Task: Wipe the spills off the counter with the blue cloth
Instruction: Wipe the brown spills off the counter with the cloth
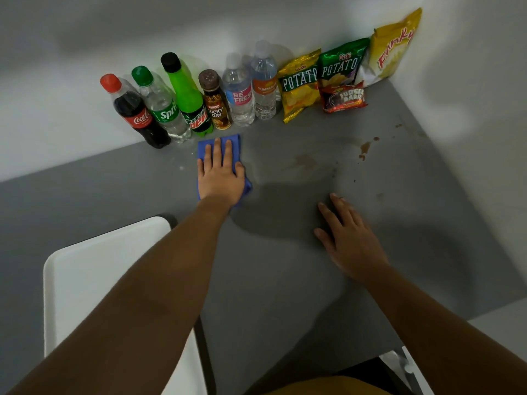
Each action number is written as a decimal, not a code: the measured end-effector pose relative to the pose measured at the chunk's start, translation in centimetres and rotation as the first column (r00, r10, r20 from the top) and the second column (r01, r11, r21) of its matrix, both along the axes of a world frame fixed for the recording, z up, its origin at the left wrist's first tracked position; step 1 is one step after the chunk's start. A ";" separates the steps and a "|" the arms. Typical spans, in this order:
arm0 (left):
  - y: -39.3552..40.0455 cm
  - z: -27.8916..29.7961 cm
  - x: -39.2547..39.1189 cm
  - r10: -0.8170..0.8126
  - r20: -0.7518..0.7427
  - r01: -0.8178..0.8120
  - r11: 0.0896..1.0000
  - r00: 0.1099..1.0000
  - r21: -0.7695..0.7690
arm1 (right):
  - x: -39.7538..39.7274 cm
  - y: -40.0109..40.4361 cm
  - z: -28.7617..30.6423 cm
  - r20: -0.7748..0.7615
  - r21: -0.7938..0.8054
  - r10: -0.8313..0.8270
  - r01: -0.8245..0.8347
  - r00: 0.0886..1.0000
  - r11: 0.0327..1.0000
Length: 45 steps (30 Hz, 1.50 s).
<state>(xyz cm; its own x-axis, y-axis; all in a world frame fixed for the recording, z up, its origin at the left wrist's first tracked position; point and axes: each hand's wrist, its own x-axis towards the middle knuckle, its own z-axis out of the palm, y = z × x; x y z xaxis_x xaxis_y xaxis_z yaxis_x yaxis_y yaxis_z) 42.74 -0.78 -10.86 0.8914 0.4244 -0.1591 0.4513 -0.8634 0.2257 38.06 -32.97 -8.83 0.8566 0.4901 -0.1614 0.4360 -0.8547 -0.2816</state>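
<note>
Cloth [206,146] pressing under left hand [221,176].
Right hand [349,240] is lying flat, empty, on surface [285,280], near brown spills [365,148].

Two arms of the person come into the picture from the lower edge. Both forearms are bare up to the edge of the frame; no sleeve, watch or bracelet shows on them. The left hand [221,178] is bare, without glove, and no ring shows on its fingers [218,151]. The right hand [349,240] is bare also. On one of its fingers [340,198], near the tip, there is a small dark mark; it is too small to tell if it is a ring or something else. At the bottom middle a piece of mustard-yellow clothing [328,387] shows, with a dark part just above it.
</note>
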 end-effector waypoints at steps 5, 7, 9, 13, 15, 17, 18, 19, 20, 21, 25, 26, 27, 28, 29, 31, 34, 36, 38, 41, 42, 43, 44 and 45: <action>-2.2 0.0 2.3 -0.098 -0.013 0.098 0.995 0.995 0.009 | 0.2 -0.2 -0.1 0.010 -0.018 0.014 -0.013 1.000 1.000; -3.9 -0.1 2.2 -0.165 -0.010 0.165 0.986 0.986 0.005 | 0.3 -0.2 0.1 0.020 -0.022 0.015 -0.015 1.000 1.000; -5.6 -0.1 1.6 -0.194 0.002 0.194 0.981 0.981 -0.012 | 0.3 -0.2 0.2 0.044 -0.023 0.017 -0.016 0.999 1.000; -8.4 -0.2 -1.1 -0.215 0.053 0.216 0.976 0.975 -0.014 | 0.7 -0.3 0.7 0.072 -0.044 0.020 -0.017 0.997 0.999; -8.8 -0.4 -3.2 -0.244 0.091 0.245 0.970 0.965 0.006 | 1.1 -0.5 0.8 0.043 -0.066 -0.015 0.017 0.999 0.998; -8.4 -0.8 -5.5 -0.264 0.128 0.264 0.964 0.956 0.020 | 1.4 -0.9 0.9 0.049 -0.077 -0.055 0.059 0.997 0.995; -8.0 -0.9 -6.3 -0.266 0.139 0.266 0.964 0.954 0.020 | 1.4 -1.1 0.9 0.055 -0.086 -0.073 0.077 0.996 0.993; -7.5 -0.9 -6.8 -0.266 0.144 0.266 0.964 0.953 0.018 | 1.5 -1.3 0.9 0.057 -0.097 -0.088 0.093 0.995 0.991; -7.0 -0.9 -7.0 -0.265 0.144 0.266 0.964 0.953 0.018 | 1.5 -1.5 0.8 0.055 -0.106 -0.098 0.104 0.994 0.989; -6.8 -0.8 -7.0 -0.265 0.140 0.264 0.964 0.954 0.023 | 1.5 -1.7 0.8 0.051 -0.109 -0.104 0.109 0.993 0.988; -6.6 -0.6 -5.0 -0.229 0.109 0.226 0.973 0.967 0.036 | 1.3 -1.9 0.7 0.025 -0.088 -0.105 0.107 0.994 0.990; -6.6 -0.6 -4.3 -0.214 0.096 0.211 0.977 0.972 0.035 | 1.2 -1.9 0.7 0.022 -0.082 -0.106 0.107 0.994 0.991; -6.8 -0.6 -3.4 -0.197 0.081 0.195 0.980 0.977 0.033 | 1.2 -1.9 0.7 0.019 -0.080 -0.107 0.108 0.994 0.991; -7.0 -0.7 -2.6 -0.180 0.066 0.179 0.983 0.981 0.030 | 1.1 -2.0 0.7 0.017 -0.078 -0.105 0.106 0.994 0.991; -7.4 -0.7 -1.9 -0.165 0.055 0.163 0.986 0.985 0.025 | 1.1 -2.0 0.7 0.016 -0.070 -0.103 0.104 0.995 0.992; -8.4 -0.7 -0.6 -0.148 0.044 0.147 0.989 0.988 0.017 | 1.2 -2.1 0.8 0.011 -0.056 -0.098 0.098 0.995 0.994; -10.4 -0.5 0.5 -0.161 0.042 0.161 0.987 0.986 0.004 | 1.4 -2.3 0.7 -0.002 -0.048 -0.088 0.088 0.996 0.995; -12.2 -0.3 0.8 -0.181 0.044 0.182 0.983 0.982 -0.008 | 1.5 -2.5 0.6 -0.001 -0.038 -0.090 0.090 0.996 0.995; -14.2 -0.2 0.5 -0.200 0.044 0.201 0.979 0.979 -0.019 | 1.6 -2.5 0.6 0.011 -0.022 -0.102 0.103 0.995 0.994; -16.1 0.0 -1.0 -0.222 0.034 0.223 0.974 0.974 -0.044 | 1.7 -2.3 0.5 0.034 0.027 -0.142 0.141 0.989 0.990; -16.3 0.1 -1.7 -0.226 0.031 0.227 0.972 0.974 -0.058 | 1.8 -2.2 0.5 0.046 0.043 -0.161 0.159 0.986 0.986; -16.3 0.3 -2.4 -0.232 0.033 0.234 0.969 0.972 -0.076 | 1.9 -1.9 0.5 0.055 0.055 -0.185 0.182 0.981 0.982; -16.2 0.5 -2.9 -0.244 0.045 0.248 0.964 0.969 -0.099 | 2.1 -1.5 0.7 0.056 0.065 -0.211 0.207 0.976 0.976; -15.8 0.8 -3.3 -0.259 0.071 0.267 0.954 0.963 -0.139 | 2.3 -0.9 0.9 0.048 0.075 -0.235 0.231 0.971 0.970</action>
